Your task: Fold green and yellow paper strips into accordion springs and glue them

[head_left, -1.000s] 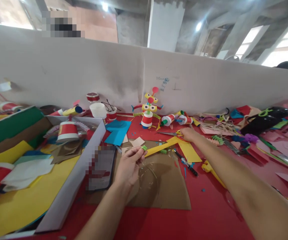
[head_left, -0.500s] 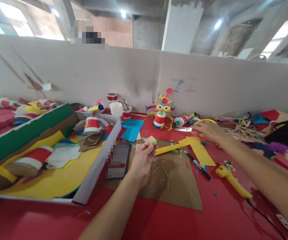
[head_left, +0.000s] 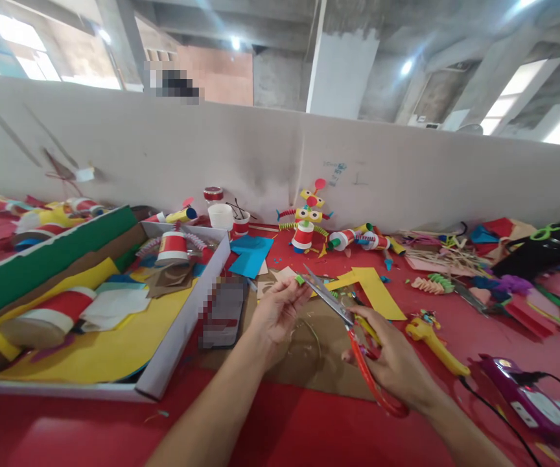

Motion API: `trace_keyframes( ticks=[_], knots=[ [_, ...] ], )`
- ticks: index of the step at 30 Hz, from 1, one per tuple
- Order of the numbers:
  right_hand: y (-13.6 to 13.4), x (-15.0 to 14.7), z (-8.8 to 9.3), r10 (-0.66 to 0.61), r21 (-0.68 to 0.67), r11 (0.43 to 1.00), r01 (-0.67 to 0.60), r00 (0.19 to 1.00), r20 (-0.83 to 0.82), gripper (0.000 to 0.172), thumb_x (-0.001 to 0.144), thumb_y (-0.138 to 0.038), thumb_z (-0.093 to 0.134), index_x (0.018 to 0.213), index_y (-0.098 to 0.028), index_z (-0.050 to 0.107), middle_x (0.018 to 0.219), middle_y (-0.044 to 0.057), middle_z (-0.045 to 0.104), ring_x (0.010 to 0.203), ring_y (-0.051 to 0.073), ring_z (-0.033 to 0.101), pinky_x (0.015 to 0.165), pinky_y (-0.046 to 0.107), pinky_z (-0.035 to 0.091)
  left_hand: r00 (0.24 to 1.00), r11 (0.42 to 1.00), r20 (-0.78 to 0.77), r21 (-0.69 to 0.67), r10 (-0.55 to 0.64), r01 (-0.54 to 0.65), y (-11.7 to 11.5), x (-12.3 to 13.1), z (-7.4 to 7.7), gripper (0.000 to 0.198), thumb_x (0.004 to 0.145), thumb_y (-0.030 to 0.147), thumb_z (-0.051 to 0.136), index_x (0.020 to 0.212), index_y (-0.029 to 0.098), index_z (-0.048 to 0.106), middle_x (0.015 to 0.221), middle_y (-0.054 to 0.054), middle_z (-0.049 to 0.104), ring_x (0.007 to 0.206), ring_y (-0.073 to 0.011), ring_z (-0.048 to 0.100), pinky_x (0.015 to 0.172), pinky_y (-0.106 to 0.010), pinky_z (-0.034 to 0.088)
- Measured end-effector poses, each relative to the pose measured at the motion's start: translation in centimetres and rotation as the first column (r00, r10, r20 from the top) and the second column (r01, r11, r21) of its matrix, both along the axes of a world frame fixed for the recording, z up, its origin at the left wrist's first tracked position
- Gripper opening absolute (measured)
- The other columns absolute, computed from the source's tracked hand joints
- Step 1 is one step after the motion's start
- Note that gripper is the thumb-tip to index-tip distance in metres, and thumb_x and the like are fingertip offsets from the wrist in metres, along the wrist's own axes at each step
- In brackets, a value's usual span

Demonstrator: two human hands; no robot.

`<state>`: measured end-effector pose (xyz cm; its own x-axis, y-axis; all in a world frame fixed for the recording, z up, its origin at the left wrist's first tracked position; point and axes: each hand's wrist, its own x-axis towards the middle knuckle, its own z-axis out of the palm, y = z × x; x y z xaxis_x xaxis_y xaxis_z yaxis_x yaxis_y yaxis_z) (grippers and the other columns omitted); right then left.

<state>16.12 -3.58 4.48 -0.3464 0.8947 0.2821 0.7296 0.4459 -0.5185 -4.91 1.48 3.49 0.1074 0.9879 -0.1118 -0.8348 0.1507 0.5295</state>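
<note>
My left hand (head_left: 280,311) pinches a small green piece (head_left: 300,280), probably paper, between thumb and fingertips above the brown cardboard sheet (head_left: 319,370). In my right hand (head_left: 382,357) is a pair of scissors (head_left: 331,299) with red and yellow handles. Their blades point up and left, with the tips close beside the green piece. I cannot tell whether the blades touch it. An L-shaped yellow paper (head_left: 380,295) lies behind my hands. Farther back stands a paper-cup figure (head_left: 303,237) with yellow eye pieces and springy folded arms.
At left, an open box (head_left: 183,324) holds paper and cups. A phone (head_left: 221,314) lies beside it. Blue paper (head_left: 251,255) is behind the phone. At right are a yellow glue gun (head_left: 435,347) with a cord, a purple device (head_left: 527,402) and craft scraps (head_left: 445,253).
My right hand has come back from the far right side of the table, bringing the scissors to my left hand. The left hand still pinches the green piece. The view has shifted slightly.
</note>
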Motion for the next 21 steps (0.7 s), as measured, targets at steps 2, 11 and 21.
trace_keyframes(
  ticks=[2, 11, 21],
  knots=[
    [0.07, 0.0, -0.22, -0.007, 0.003, 1.0, 0.007, 1.0, -0.008, 0.053, 0.069, -0.032, 0.063, 0.118, -0.026, 0.045, 0.112, 0.007, 0.06, 0.095, 0.024, 0.06, 0.079, 0.034, 0.049, 1.0, 0.999, -0.013, 0.044, -0.025, 0.025, -0.1, 0.03, 0.07, 0.01, 0.067, 0.008, 0.067, 0.064, 0.012, 0.059, 0.068, -0.001, 0.062, 0.065, -0.0089, 0.059, 0.076, -0.025, 0.05],
    [-0.13, 0.03, -0.43, 0.021, -0.024, 0.999, -0.023, 0.997, -0.072, 0.052, 0.071, -0.027, 0.064, 0.12, -0.027, 0.047, 0.103, 0.004, 0.066, 0.096, 0.024, 0.061, 0.083, 0.036, 0.048, 0.999, 0.998, -0.05, 0.066, -0.013, 0.016, -0.29, 0.03, 0.29, 0.013, 0.063, 0.008, 0.07, 0.059, 0.012, 0.058, 0.064, 0.001, 0.058, 0.065, -0.007, 0.057, 0.074, -0.02, 0.049],
    [-0.59, 0.47, -0.17, 0.034, -0.092, 0.995, -0.045, 0.993, -0.115, 0.049, 0.075, -0.029, 0.061, 0.121, -0.026, 0.048, 0.083, 0.002, 0.071, 0.089, 0.022, 0.064, 0.085, 0.036, 0.048, 0.998, 0.999, -0.061, 0.019, -0.031, 0.033, -0.44, 0.09, 0.52, 0.011, 0.063, 0.01, 0.071, 0.062, 0.012, 0.06, 0.068, -0.001, 0.061, 0.065, -0.0084, 0.059, 0.07, -0.021, 0.05]
  ],
)
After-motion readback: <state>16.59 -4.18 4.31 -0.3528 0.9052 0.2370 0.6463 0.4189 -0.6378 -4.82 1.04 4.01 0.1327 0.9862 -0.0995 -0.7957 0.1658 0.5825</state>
